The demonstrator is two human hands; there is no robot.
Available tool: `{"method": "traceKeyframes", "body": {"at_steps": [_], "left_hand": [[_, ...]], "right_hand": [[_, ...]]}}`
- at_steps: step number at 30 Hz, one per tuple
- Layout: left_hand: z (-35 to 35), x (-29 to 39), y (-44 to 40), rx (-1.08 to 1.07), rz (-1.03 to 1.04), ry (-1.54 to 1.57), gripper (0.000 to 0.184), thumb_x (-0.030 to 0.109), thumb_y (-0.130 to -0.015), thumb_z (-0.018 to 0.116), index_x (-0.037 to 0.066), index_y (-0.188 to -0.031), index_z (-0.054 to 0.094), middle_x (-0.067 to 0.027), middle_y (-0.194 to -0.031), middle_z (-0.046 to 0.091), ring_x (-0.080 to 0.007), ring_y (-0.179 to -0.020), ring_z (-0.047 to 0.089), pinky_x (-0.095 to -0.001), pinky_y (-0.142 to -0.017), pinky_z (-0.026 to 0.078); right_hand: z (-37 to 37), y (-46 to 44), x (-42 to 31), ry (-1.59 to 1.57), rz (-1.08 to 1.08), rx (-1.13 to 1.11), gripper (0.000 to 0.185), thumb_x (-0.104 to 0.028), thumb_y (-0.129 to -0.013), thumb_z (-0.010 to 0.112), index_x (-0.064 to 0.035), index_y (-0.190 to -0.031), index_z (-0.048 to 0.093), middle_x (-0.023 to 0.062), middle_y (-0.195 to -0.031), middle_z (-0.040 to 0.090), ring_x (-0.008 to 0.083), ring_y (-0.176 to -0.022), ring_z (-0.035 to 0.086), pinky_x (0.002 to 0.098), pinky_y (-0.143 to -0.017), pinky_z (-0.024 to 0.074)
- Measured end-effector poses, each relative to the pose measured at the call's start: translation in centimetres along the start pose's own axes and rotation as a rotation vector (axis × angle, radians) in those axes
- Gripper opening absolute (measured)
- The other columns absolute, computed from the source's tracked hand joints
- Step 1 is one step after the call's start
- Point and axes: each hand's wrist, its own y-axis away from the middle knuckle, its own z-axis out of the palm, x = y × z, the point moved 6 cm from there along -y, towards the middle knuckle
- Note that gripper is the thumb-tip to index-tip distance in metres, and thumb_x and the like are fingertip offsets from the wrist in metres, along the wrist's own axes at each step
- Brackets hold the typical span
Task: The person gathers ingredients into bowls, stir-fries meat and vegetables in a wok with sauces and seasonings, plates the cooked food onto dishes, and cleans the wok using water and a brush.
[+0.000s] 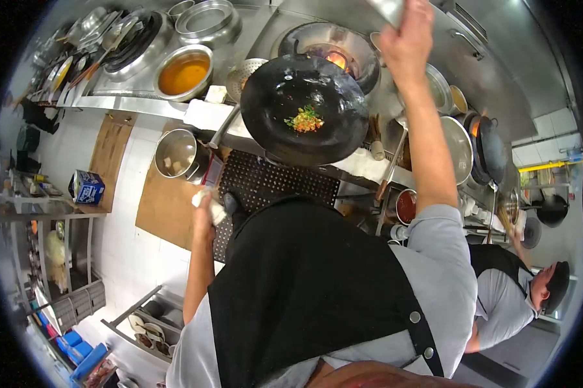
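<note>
My left hand [203, 220] is closed round a bunched white cloth [210, 204], low and to the left of the stove. Stretched far forward, my right hand [409, 46] grips a shiny pale object [387, 9] that the top edge cuts off, so its kind is unclear. Between my arms sits a black wok [265, 119], tilted toward me, with a small heap of chopped green, red and yellow pieces [304, 119] in it. Neither hand touches the wok. Behind it a flame [337, 59] burns in the round burner [372, 61].
A perforated skimmer [243, 70] lies left of the wok, beside a bowl of orange-brown liquid [185, 74]. A pot [176, 154] with pale chunks stands nearer the floor. A wooden-handled ladle [391, 165] rests at the right. Another person [505, 297] works at the far right.
</note>
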Motion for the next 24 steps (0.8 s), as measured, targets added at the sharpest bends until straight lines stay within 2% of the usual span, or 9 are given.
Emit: {"method": "traceKeyframes", "body": {"at_steps": [2, 5, 9, 11, 15, 17, 19, 23, 24], "left_hand": [[-0.8, 3.1, -1.0, 0.014, 0.073, -0.007, 0.037, 0.036, -0.101, 0.061, 0.010, -0.127, 0.061, -0.0040, -0.101, 0.068, -0.0158, -0.082, 0.067, -0.0341, -0.074, 0.056], [2.4, 9.2, -4.4, -0.038, 0.115, 0.027, 0.045, 0.039, -0.099, 0.067, 0.006, -0.129, 0.063, -0.0038, -0.104, 0.070, -0.0145, -0.082, 0.065, -0.0319, -0.069, 0.053], [6.7, 11.2, -15.6, -0.279, -0.151, -0.208, 0.044, 0.044, -0.099, 0.068, 0.007, -0.122, 0.067, -0.0026, -0.097, 0.072, -0.0152, -0.076, 0.067, -0.0326, -0.065, 0.054], [10.1, 11.8, -17.3, -0.376, -0.274, -0.199, 0.042, 0.048, -0.097, 0.068, 0.013, -0.120, 0.068, -0.0038, -0.096, 0.073, -0.0192, -0.075, 0.068, -0.0361, -0.065, 0.056], [13.4, 12.1, -20.4, -0.612, -0.350, -0.219, 0.039, 0.039, -0.095, 0.071, 0.009, -0.119, 0.069, -0.0055, -0.100, 0.074, -0.0210, -0.077, 0.069, -0.0385, -0.068, 0.057], [14.1, 15.1, -21.0, -0.573, -0.087, -0.285, 0.037, 0.027, -0.090, 0.075, -0.002, -0.114, 0.071, -0.0084, -0.100, 0.074, -0.0207, -0.078, 0.069, -0.0359, -0.069, 0.055], [12.4, 17.5, -22.2, -0.538, -0.044, -0.355, 0.043, 0.019, -0.084, 0.078, -0.012, -0.113, 0.070, -0.0133, -0.099, 0.075, -0.0206, -0.082, 0.069, -0.0334, -0.072, 0.054], [9.5, 27.0, -19.4, -0.471, 0.087, -0.558, 0.036, 0.013, -0.084, 0.077, -0.003, -0.116, 0.070, -0.0097, -0.099, 0.074, -0.0197, -0.084, 0.068, -0.0337, -0.076, 0.055], [8.6, 28.1, -19.7, -0.506, 0.116, -0.613, 0.036, 0.011, -0.085, 0.077, -0.003, -0.117, 0.069, -0.0092, -0.099, 0.074, -0.0197, -0.086, 0.069, -0.0339, -0.079, 0.055]], "right_hand": [[0.2, 0.4, -0.3, 0.045, -0.064, 0.195, 0.082, 0.005, -0.078, 0.060, -0.0110, -0.156, 0.040, 0.0237, -0.144, 0.049, 0.0478, -0.122, 0.057, 0.0488, -0.100, 0.0527], [5.2, 6.2, -0.9, -0.092, 0.070, 0.093, 0.078, 0.007, -0.079, 0.056, -0.0055, -0.154, 0.040, 0.0258, -0.144, 0.050, 0.0477, -0.135, 0.046, 0.0482, -0.111, 0.0438], [17.1, 22.0, 2.4, 0.121, 0.275, -0.347, 0.085, 0.005, -0.081, 0.061, -0.0178, -0.159, 0.035, 0.0284, -0.132, 0.053, 0.0493, -0.110, 0.063, 0.0545, -0.088, 0.0556], [20.7, 30.0, 3.9, 0.222, 0.592, -0.942, 0.086, 0.004, -0.082, 0.061, -0.0200, -0.159, 0.033, 0.0264, -0.131, 0.053, 0.0482, -0.101, 0.066, 0.0546, -0.085, 0.0564], [22.8, 29.7, 4.4, 0.317, 0.633, -0.875, 0.084, 0.000, -0.084, 0.062, -0.0234, -0.158, 0.031, 0.0229, -0.124, 0.057, 0.0489, -0.101, 0.066, 0.0573, -0.084, 0.0545], [22.3, 29.1, 5.0, 0.349, 0.744, -0.847, 0.082, -0.005, -0.084, 0.065, -0.0200, -0.158, 0.031, 0.0259, -0.125, 0.055, 0.0491, -0.098, 0.067, 0.0544, -0.082, 0.0567], [20.8, 30.7, 7.3, 0.373, 0.911, -0.616, 0.083, -0.008, -0.085, 0.068, -0.0185, -0.157, 0.029, 0.0282, -0.127, 0.055, 0.0507, -0.099, 0.066, 0.0556, -0.086, 0.0549], [16.2, 33.1, 8.5, 0.503, 1.030, -0.297, 0.077, -0.010, -0.089, 0.061, -0.0153, -0.159, 0.029, 0.0307, -0.130, 0.058, 0.0459, -0.097, 0.069, 0.0520, -0.079, 0.0574], [15.2, 31.6, 7.4, 0.291, 1.350, -0.230, 0.076, -0.008, -0.088, 0.058, -0.0143, -0.159, 0.029, 0.0306, -0.130, 0.060, 0.0437, -0.091, 0.070, 0.0491, -0.071, 0.0581]]}}
